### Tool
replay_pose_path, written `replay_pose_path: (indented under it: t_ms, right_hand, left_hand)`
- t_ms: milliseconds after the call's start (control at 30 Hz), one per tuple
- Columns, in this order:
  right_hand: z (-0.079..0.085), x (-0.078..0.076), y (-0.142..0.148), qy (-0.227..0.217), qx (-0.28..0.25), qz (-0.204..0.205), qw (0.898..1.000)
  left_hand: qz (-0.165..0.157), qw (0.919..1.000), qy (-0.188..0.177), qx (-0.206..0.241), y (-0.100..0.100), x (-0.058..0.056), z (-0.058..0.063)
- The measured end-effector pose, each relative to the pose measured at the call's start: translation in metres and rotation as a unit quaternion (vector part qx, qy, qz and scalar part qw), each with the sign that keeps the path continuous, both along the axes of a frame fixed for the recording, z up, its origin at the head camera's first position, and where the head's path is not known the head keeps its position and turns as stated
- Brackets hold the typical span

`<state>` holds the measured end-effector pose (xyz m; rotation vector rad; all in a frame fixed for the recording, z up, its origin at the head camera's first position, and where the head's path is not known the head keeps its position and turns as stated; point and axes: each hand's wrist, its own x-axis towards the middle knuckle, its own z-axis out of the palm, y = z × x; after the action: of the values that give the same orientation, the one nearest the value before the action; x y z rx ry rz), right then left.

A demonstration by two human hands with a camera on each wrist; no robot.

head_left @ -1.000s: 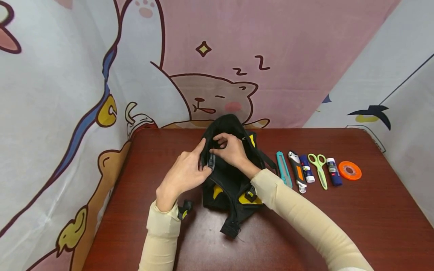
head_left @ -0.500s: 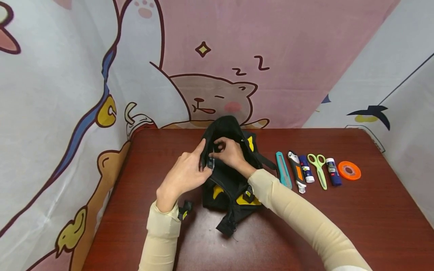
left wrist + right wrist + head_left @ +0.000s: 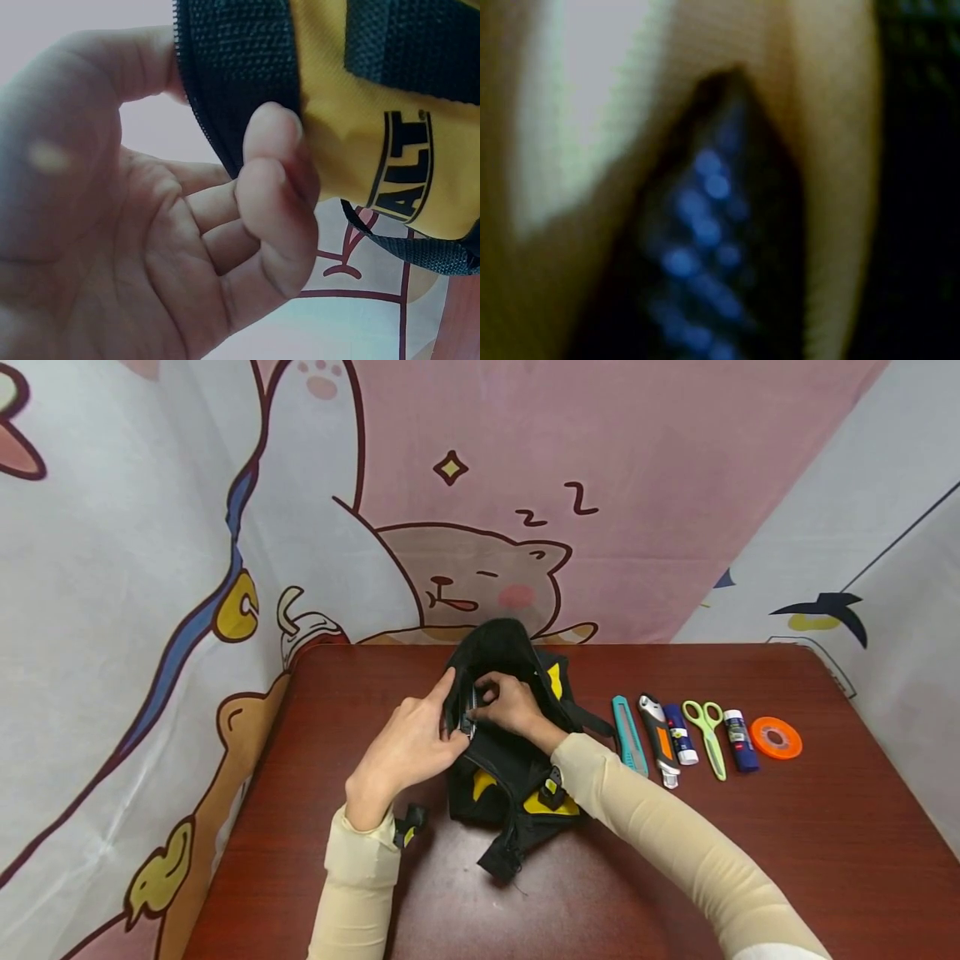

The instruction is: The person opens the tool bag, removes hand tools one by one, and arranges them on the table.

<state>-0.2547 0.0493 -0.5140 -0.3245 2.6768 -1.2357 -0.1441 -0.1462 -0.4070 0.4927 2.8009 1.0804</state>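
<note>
A black and yellow tool bag [image 3: 501,647] stands with its mouth unzipped on the table. My left hand [image 3: 408,743] grips its left rim, thumb inside the mouth. In the left wrist view, the fingers curl against the zippered edge [image 3: 240,67] beside the yellow panel [image 3: 345,135] with black lettering. Inside the bag, my right hand [image 3: 517,706] pinches a small dark thing with a shiny edge [image 3: 468,725] at the left inner wall; its kind is mostly hidden. The right wrist view is blurred, with dark fabric [image 3: 720,225] close to the lens.
Right of the bag lie a teal cutter [image 3: 630,735], a grey-orange utility knife [image 3: 659,739], two glue sticks [image 3: 680,733] [image 3: 741,741], green scissors [image 3: 707,735] and an orange tape roll [image 3: 776,738]. A black strap [image 3: 498,860] trails over the table [image 3: 600,893]. Printed cloth [image 3: 637,527] hangs behind.
My right hand has shifted slightly downward inside the bag, its thumb lower on the small dark thing. The front strap has swung a little left. The left hand holds still.
</note>
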Motion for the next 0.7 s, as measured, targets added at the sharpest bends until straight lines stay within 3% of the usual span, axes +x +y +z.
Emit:
replay_pose_path:
  t_ms: [267,533,700]
  right_hand:
    - [-0.0018,0.0,-0.0008,-0.009,0.001,0.009,1.0]
    - [-0.0024,0.0001,0.0003,0.001,-0.004,0.065,0.998]
    - [-0.0035,-0.0001,0.0013,0.006,-0.012,0.079,0.997]
  left_hand:
    - [0.002,1.0,-0.004,0.003,-0.0004,0.0005,-0.0002]
    - [0.0,1.0,-0.005,0.005,-0.0006,0.0006,-0.0002]
    - [-0.001,1.0,0.002,0.004,-0.0004,-0.0001,-0.0002]
